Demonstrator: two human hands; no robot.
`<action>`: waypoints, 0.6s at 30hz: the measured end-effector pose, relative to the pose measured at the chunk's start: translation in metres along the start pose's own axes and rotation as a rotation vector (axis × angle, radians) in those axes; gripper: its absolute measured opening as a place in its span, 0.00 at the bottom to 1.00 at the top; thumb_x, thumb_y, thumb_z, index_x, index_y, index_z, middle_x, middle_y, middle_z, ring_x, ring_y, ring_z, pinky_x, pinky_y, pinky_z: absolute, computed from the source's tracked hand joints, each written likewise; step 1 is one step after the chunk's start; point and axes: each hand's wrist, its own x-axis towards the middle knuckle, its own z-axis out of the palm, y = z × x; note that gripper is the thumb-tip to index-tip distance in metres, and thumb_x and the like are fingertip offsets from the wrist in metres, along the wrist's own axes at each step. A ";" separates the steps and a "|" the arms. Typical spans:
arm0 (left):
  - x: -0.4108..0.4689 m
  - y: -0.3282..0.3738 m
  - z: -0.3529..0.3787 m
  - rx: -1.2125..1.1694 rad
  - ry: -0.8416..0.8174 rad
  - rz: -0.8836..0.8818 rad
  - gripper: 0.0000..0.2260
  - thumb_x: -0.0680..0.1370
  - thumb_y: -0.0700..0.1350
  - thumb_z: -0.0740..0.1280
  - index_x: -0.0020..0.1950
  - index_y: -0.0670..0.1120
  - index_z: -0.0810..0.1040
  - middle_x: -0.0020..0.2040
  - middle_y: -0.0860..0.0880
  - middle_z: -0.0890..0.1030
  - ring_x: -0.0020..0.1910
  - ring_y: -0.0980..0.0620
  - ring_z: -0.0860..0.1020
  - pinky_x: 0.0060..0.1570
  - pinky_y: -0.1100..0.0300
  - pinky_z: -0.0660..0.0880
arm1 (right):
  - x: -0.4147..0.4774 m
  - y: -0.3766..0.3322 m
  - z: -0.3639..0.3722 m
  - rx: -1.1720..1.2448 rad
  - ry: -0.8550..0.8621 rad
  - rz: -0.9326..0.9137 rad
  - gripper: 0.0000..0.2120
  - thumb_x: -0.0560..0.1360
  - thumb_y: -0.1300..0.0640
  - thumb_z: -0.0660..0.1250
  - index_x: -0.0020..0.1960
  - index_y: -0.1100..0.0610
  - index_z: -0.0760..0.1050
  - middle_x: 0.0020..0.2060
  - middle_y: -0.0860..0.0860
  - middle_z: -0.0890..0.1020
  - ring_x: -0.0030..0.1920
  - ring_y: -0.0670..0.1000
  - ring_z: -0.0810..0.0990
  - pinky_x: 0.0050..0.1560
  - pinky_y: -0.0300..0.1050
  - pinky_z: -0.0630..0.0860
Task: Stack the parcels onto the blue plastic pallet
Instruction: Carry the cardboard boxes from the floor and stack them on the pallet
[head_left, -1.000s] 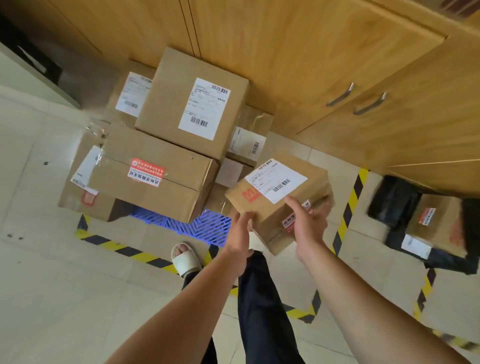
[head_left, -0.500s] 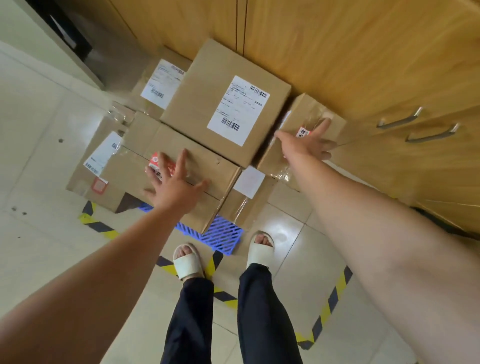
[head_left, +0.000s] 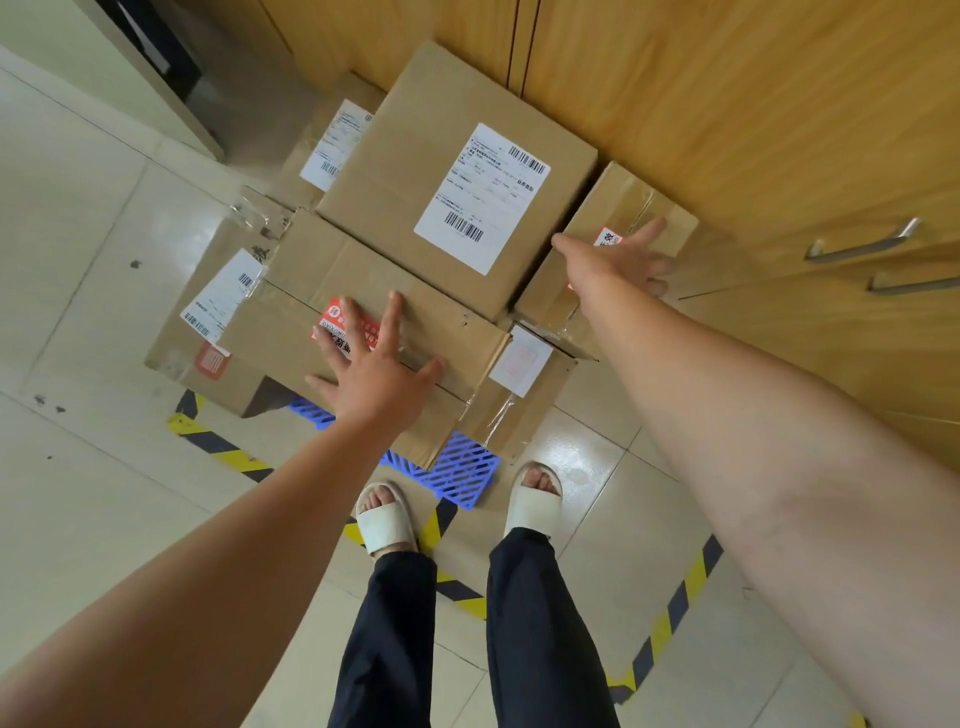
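Right hand (head_left: 618, 267), spread flat, presses the small taped parcel (head_left: 623, 205) at the blue plastic pallet's (head_left: 460, 475) right side (stiff, likely light; grip opposite edges), left hand (head_left: 374, 376) splayed on a carton (head_left: 332, 270)

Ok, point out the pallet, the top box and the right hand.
pallet (head_left: 462, 475): head view, bare slatted front corner.
top box (head_left: 395, 171): head view, bare cardboard left of its label.
right hand (head_left: 617, 261): head view, back of the hand.

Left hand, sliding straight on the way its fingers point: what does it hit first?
Probably the near side of the large labelled box, seemingly higher than the red-stickered box under the left hand.
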 end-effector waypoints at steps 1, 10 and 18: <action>0.000 0.000 0.000 -0.002 0.000 -0.002 0.39 0.73 0.66 0.65 0.75 0.71 0.43 0.79 0.55 0.33 0.77 0.41 0.32 0.71 0.28 0.43 | 0.004 0.005 -0.002 0.045 -0.007 -0.009 0.57 0.62 0.36 0.77 0.79 0.43 0.45 0.76 0.58 0.53 0.73 0.62 0.60 0.64 0.60 0.72; -0.002 0.002 0.003 0.006 0.021 -0.008 0.38 0.74 0.67 0.64 0.75 0.71 0.42 0.79 0.55 0.33 0.78 0.41 0.33 0.71 0.30 0.43 | 0.014 0.064 -0.022 0.417 -0.175 0.027 0.52 0.73 0.52 0.76 0.81 0.46 0.41 0.73 0.54 0.69 0.66 0.57 0.76 0.63 0.51 0.72; -0.001 0.001 0.004 0.007 0.027 -0.012 0.39 0.73 0.67 0.64 0.75 0.72 0.42 0.79 0.55 0.34 0.78 0.42 0.32 0.71 0.30 0.42 | 0.004 0.059 -0.014 0.465 -0.209 0.177 0.50 0.74 0.44 0.73 0.80 0.42 0.38 0.70 0.54 0.74 0.69 0.61 0.73 0.68 0.69 0.67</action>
